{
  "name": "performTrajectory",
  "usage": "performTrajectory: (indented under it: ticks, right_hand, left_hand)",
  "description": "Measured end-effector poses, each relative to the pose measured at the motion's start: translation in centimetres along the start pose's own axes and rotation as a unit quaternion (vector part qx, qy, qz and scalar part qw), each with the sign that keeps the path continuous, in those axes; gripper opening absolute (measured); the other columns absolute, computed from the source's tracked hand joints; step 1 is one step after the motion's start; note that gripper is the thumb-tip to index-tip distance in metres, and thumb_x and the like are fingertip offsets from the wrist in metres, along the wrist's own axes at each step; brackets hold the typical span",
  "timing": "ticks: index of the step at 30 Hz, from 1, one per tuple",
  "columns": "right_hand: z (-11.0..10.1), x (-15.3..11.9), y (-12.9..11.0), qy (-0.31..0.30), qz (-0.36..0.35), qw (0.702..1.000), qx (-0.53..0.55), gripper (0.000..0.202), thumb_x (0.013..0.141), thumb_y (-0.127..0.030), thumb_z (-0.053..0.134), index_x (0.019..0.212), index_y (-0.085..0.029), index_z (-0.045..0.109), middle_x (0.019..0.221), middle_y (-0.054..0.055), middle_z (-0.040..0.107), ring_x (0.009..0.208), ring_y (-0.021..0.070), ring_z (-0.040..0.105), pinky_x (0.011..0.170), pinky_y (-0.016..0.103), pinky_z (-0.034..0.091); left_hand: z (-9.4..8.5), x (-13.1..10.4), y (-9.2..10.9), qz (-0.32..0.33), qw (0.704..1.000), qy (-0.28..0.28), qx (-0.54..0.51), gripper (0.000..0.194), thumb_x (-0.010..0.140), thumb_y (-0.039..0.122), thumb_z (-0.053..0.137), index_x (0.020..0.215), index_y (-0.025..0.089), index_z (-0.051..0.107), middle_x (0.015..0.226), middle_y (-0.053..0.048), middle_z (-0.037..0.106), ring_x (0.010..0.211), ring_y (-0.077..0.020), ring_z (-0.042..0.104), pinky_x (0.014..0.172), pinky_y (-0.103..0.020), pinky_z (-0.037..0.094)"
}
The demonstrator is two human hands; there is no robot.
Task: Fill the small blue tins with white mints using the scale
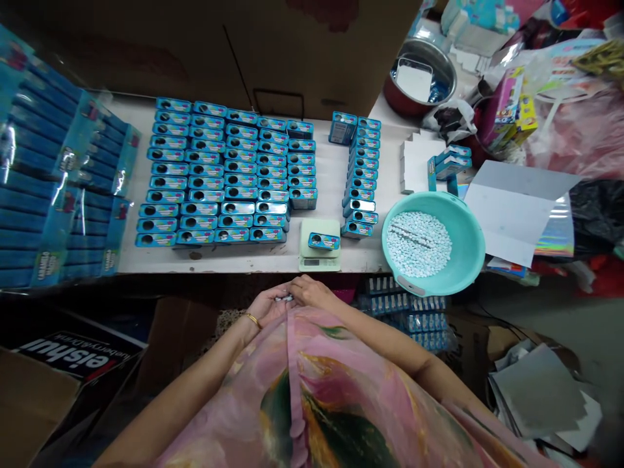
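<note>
Just off the front edge of the table, my left hand [266, 307] is cupped palm up around a few small pale mints [284, 298]. My right hand [312, 292] meets it from the right, its fingers bent together over the left fingertips; whatever they pinch is hidden. Beyond my hands, a small pale green scale [319, 263] carries one blue tin [324, 241]. A turquoise basin [468, 244] to the right holds a heap of pale mints [429, 237] with a light, narrow strip or tool lying on them.
Rows of blue tins [238, 182] cover the table's left half, and a narrower column of tins [363, 175] stands right of them. Shrink-wrapped packs [58, 175] rise at far left. White cartons [413, 162], a metal pot [446, 71] and a paper sheet [511, 214] crowd the right.
</note>
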State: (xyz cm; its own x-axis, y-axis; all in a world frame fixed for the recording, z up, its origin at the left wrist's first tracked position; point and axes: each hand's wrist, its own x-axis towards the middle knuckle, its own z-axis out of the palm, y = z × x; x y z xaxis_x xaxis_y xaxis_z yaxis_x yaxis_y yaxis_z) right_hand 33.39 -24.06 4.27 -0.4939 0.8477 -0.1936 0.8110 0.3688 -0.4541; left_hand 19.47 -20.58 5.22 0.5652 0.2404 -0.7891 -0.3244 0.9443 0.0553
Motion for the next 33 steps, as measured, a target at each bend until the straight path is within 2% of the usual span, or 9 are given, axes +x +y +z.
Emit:
performTrajectory:
  ticks: [4,9,12,17,20,25,28,33]
  right_hand:
    - [0.3,0.2,0.1,-0.005,-0.017,1.0,0.003,0.014,0.083,-0.028,0.046,0.088,-0.018,0.054,0.085,0.003,0.055,0.078,0.0128,0.046,0.057,0.021,0.039]
    - [0.1,0.0,0.2,0.041,-0.006,0.999,0.03,0.013,0.08,-0.018,0.047,0.089,-0.016,0.057,0.08,0.003,0.057,0.075,0.0124,0.049,0.069,0.023,0.04]
    - [-1.5,-0.4,0.5,0.103,0.018,0.991,0.079,0.014,0.078,-0.014,0.047,0.086,-0.015,0.059,0.078,0.003,0.059,0.074,0.0123,0.051,0.071,0.023,0.041]
    - [-5.6,0.1,2.9,0.258,0.087,0.951,0.147,0.016,0.08,-0.015,0.045,0.085,-0.016,0.059,0.081,0.004,0.06,0.081,0.0121,0.053,0.075,0.024,0.042]
    - [-6.6,1.1,5.1,0.283,0.111,0.943,0.137,0.016,0.08,-0.018,0.045,0.085,-0.016,0.06,0.082,0.005,0.061,0.082,0.0131,0.054,0.076,0.026,0.043]
    - [-6.2,1.6,7.0,0.314,0.112,0.929,0.164,0.018,0.08,-0.017,0.045,0.085,-0.015,0.062,0.085,0.006,0.063,0.083,0.0128,0.057,0.077,0.026,0.044]
    - [-5.9,1.2,7.3,0.355,0.143,0.899,0.212,0.018,0.08,-0.018,0.044,0.082,-0.017,0.062,0.083,0.004,0.064,0.08,0.012,0.058,0.075,0.025,0.045]
    - [-5.0,0.4,8.1,0.377,0.207,0.847,0.311,0.016,0.078,-0.02,0.047,0.083,-0.016,0.062,0.08,0.002,0.062,0.072,0.0116,0.059,0.068,0.024,0.048]
  left_hand:
    - [0.0,-0.3,0.2,-0.006,1.0,-0.007,-0.004,0.047,0.059,-0.005,0.036,0.099,0.007,0.059,0.081,-0.011,0.065,0.074,-0.0197,0.063,0.074,-0.034,0.048]
    - [0.4,-0.4,0.4,-0.017,0.999,-0.034,-0.005,0.045,0.063,-0.003,0.036,0.101,0.006,0.058,0.083,-0.012,0.065,0.078,-0.0214,0.062,0.074,-0.035,0.048]
    - [0.8,0.1,0.6,0.003,0.999,-0.05,-0.009,0.045,0.065,-0.001,0.035,0.105,0.004,0.056,0.083,-0.014,0.066,0.08,-0.0211,0.062,0.077,-0.035,0.048]
    - [1.8,1.1,1.8,0.046,0.997,-0.062,-0.027,0.042,0.069,0.003,0.037,0.108,0.0,0.053,0.093,-0.02,0.063,0.095,-0.0245,0.057,0.081,-0.035,0.047]
    - [2.1,1.1,2.4,0.066,0.996,-0.049,-0.03,0.04,0.069,0.002,0.038,0.105,-0.001,0.054,0.097,-0.022,0.061,0.101,-0.0261,0.054,0.081,-0.034,0.047]
    - [1.4,0.5,2.3,0.08,0.995,-0.031,-0.046,0.033,0.068,0.002,0.04,0.097,-0.001,0.057,0.101,-0.021,0.06,0.102,-0.0273,0.052,0.083,-0.033,0.047]
    - [0.6,0.2,2.2,0.088,0.994,-0.013,-0.061,0.032,0.069,0.002,0.041,0.095,-0.001,0.057,0.1,-0.02,0.061,0.101,-0.0266,0.053,0.083,-0.033,0.047]
    - [-0.3,0.5,2.2,0.094,0.992,0.002,-0.085,0.031,0.068,0.002,0.04,0.094,-0.003,0.057,0.098,-0.021,0.061,0.1,-0.0271,0.054,0.083,-0.033,0.047]
